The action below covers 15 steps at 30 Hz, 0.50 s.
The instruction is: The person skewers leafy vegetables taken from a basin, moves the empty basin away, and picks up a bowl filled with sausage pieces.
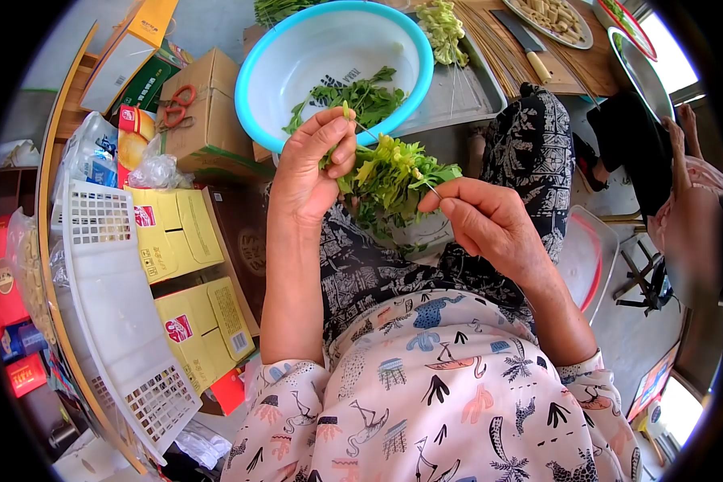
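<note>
My right hand (490, 221) is closed in a pinch on a thin skewer (434, 190). The skewer runs up and left beside the leafy greens (386, 173), partly hidden by them. Thumb and fingers of my left hand (317, 157) are closed on a small piece of leafy green (345, 108), near the skewer's upper end. Between my hands, below the basin, is the bunch of bright green leaves. Just beyond stands a white basin (253, 68) with a blue rim, holding darker loose leaves (365, 98).
A metal tray (434, 112) carries skewered greens (443, 32). Behind it lie a knife (530, 52), bare skewers (490, 48) and a plate of cut pieces (554, 20). Cartons (209, 104), red scissors (177, 106) and a white plastic rack (108, 273) are left. Another person (691, 161) sits right.
</note>
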{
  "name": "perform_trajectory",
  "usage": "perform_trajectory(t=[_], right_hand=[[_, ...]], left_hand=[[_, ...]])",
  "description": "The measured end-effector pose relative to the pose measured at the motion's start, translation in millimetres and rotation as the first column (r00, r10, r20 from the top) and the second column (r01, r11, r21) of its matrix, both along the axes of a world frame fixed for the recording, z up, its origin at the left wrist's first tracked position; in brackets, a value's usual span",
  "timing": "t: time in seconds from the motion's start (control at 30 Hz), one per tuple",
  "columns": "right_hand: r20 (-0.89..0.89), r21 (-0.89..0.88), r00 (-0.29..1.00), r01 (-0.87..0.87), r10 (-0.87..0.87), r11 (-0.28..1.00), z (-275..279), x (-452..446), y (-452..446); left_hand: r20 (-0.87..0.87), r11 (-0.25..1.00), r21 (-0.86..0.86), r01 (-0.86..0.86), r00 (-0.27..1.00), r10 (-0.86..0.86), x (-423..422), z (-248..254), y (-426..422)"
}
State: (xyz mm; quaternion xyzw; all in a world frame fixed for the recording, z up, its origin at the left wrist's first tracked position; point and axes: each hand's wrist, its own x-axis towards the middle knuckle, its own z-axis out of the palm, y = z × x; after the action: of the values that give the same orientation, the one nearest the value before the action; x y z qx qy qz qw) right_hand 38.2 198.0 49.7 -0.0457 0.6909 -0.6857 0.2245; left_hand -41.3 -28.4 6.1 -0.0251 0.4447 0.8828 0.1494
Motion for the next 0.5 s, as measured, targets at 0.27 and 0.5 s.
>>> perform_trajectory(t=[0.27,0.5], right_hand=[[0.000,0.000,1.000,-0.010,0.010,1.000,0.3,-0.6,1.1],[0.019,0.005,0.999,-0.028,0.028,1.000,1.3,0.4,4.1]], left_hand=[[-0.015,1.000,-0.010,0.015,1.000,-0.015,-1.5,0.4,-4.2],[-0.046,0.995,-0.056,0.077,0.996,-0.079,-2.1,6.0,-9.8]])
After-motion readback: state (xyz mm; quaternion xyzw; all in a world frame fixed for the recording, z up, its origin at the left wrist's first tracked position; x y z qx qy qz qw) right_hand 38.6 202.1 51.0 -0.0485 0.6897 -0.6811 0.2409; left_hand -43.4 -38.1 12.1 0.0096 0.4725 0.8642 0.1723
